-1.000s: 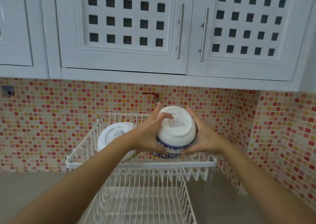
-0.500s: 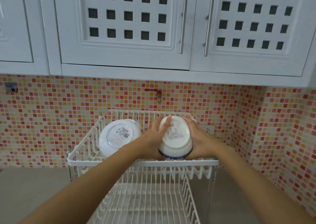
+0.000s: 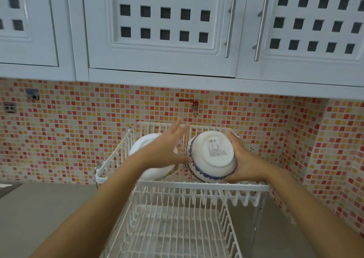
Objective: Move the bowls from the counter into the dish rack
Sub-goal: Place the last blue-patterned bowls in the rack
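- The white bowl with a blue pattern round its rim (image 3: pixel 211 156) sits in the top level of the rack, on the right side. It is tipped on its edge, so its flat bottom with a printed sticker faces the camera.
- The right hand (image 3: pixel 243 160) is on the right side of this bowl. Its fingers are curled round the bowl's edge and touch it, with the thumb near the top.
- The left hand (image 3: pixel 169 149) is just left of the bowl and looks blurry. Its fingers are spread out flat and hold nothing. I cannot tell if its lower edge touches the bowl.
- A second plain white bowl (image 3: pixel 146 155) is on the left side of the same top level. It is tipped up too, and the left hand and arm hide much of it.
- The white wire dish rack (image 3: pixel 197 185) has two levels. The lower level has thin wires.
- The rack stands on a grey counter (image 3: pixel 49 208).
- Behind the rack is a wall of small red, orange and cream tiles (image 3: pixel 78 131).
- Above the wall hang white cupboards with square holes in the doors (image 3: pixel 163 21) and long silver handles (image 3: pixel 230 21).
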`<state>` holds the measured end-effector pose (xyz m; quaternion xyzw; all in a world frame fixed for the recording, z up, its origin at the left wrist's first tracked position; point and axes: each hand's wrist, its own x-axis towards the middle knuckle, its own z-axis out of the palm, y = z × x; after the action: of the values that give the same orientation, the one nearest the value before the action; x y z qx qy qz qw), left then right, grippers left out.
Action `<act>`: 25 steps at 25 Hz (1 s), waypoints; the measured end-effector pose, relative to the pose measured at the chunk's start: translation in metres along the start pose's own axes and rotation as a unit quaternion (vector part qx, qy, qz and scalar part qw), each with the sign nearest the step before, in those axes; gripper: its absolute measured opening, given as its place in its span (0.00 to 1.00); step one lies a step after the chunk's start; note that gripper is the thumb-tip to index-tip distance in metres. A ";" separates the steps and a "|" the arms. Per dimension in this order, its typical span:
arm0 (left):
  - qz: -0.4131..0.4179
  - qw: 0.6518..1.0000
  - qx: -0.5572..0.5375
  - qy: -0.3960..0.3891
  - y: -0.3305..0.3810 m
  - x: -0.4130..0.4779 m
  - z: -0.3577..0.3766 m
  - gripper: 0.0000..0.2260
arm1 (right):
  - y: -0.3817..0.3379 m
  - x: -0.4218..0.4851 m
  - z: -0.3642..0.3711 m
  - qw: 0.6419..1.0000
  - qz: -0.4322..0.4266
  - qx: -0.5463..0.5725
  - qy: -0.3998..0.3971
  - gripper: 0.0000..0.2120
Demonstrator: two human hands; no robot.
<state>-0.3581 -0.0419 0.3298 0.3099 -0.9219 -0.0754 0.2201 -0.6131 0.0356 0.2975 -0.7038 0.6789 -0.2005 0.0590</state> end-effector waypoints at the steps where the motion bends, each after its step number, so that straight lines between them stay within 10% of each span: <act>1: -0.020 1.000 0.017 0.012 -0.014 -0.007 -0.012 0.42 | -0.002 0.000 0.000 1.000 0.003 0.005 0.000 0.69; 25: -0.100 0.992 0.037 -0.065 -0.091 -0.012 -0.003 0.54 | -0.021 0.014 0.000 0.997 -0.031 0.044 0.054 0.57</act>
<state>-0.2996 -0.1069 0.3030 0.4028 -0.9008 -0.0834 0.1392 -0.5932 0.0230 0.3078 -0.7098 0.6492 -0.2693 0.0471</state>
